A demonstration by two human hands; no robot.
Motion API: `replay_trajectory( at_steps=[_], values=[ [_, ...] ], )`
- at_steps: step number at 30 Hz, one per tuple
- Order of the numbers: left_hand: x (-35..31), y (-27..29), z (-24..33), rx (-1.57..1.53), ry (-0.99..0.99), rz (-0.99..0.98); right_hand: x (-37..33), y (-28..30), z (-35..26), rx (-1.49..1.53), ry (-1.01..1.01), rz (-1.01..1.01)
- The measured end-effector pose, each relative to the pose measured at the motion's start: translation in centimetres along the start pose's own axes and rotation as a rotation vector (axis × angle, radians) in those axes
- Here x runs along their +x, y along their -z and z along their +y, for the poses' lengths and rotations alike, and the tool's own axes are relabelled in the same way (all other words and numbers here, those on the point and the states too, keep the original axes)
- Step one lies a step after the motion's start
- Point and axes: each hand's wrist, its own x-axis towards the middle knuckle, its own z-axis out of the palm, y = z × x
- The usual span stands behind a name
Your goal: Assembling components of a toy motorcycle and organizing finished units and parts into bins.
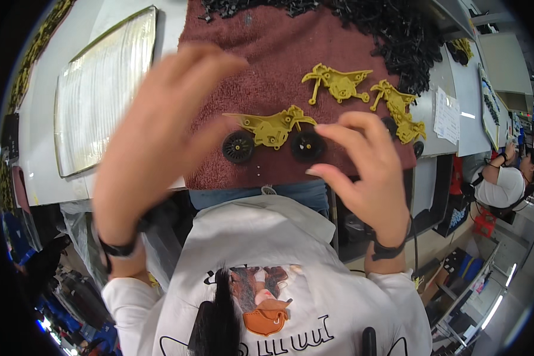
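Observation:
A yellow toy motorcycle half [272, 129] lies on the reddish-brown cloth in front of me. One black spoked wheel [238, 146] sits at its left end and another black wheel [307, 146] at its right end. My right hand [368, 163] is beside the right wheel, thumb and index finger apart, the index fingertip close to the yellow fork. Smeared by motion, my left hand [166, 113] hangs over the cloth's left side. Its thumb is apart from the stretched fingers and near the tail of the yellow piece; I see nothing in it.
Another yellow motorcycle half [338, 83] lies farther back, and more yellow pieces [397, 110] with black wheels lie to its right. A heap of small black parts [403, 41] covers the far right of the cloth [249, 35]. At left is a plastic-covered tray [107, 89]. A person [501, 184] sits at far right.

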Motion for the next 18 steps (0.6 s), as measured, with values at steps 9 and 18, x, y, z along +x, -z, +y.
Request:
replay_trajectory(
  at_steps=[9,18],
  values=[
    [10.5,-1.0,-9.8,0.265,0.065,-0.007,0.0,8.4,0.3,-0.162,-0.036,0.159],
    [11.2,-0.9,-11.3,0.137,0.128,-0.063,8.3,12.4,7.5,-0.221,0.065,-0.028]
  ],
)
